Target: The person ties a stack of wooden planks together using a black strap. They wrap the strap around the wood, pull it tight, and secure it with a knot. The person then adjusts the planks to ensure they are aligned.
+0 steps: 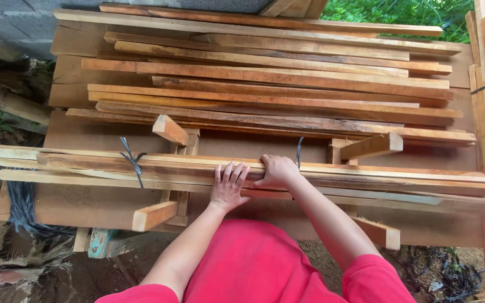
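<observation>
Left hand: my left hand (228,188) lies flat with fingers spread apart on the bundle of wooden slats (338,178), palm pressing down, gripping nothing.
Right hand: my right hand (276,170) sits just beside the left, fingers curled together over the far edge of the top slat, which suggests I am steadying or pulling it; a full clamp I cannot confirm.
Bundle: the slats run crosswise under both hands, resting on the worktop (85,202), bound by a dark tie (133,161) well to the left of my left hand and a second tie (299,151) just past my right knuckles.
Supports: angled wooden blocks (169,130) stand beyond and beside my hands, propping the slats.
Beyond: loose planks (265,73) are stacked past my fingertips.
Room: the slats overhang to the right; bare board lies between the bundle and the stack.
</observation>
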